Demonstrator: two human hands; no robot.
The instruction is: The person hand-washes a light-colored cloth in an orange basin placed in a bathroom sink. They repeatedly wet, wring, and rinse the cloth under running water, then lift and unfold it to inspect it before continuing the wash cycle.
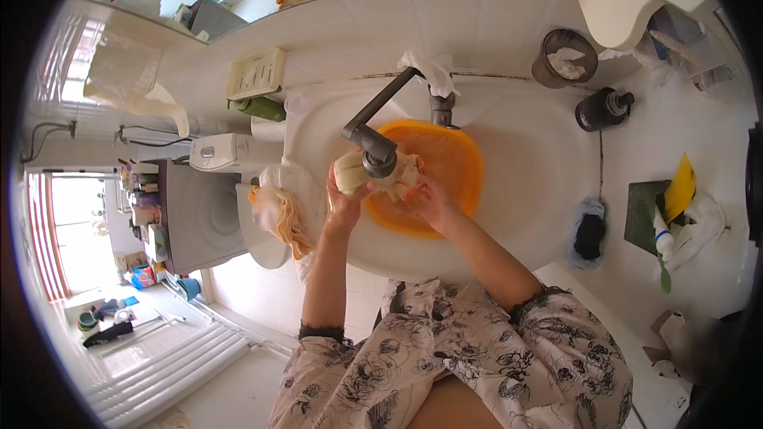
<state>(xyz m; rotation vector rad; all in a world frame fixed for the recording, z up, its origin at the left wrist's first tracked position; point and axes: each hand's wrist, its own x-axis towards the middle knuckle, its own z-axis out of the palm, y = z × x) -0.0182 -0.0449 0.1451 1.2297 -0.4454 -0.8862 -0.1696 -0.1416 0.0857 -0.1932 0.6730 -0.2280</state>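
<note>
Over the orange basin (474,183) in the sink, my left hand (343,205) grips a pale yellow-green block (348,171), which looks like a bar of soap. Bunched against it is a wet cream cloth (404,178), with the fingers of my right hand (433,200) closed on its right side. The dark grey faucet (373,143) reaches over both hands, and its head hides part of the block and the cloth. Cloudy water seems to lie in the basin.
An orange-and-cream cloth (282,221) hangs at the left beside the sink (524,214). A black bottle (602,110) and a dark cup (563,58) stand at the right. A green box (642,210), a yellow piece and a white tube lie farther right. A soap dish (256,73) is back left.
</note>
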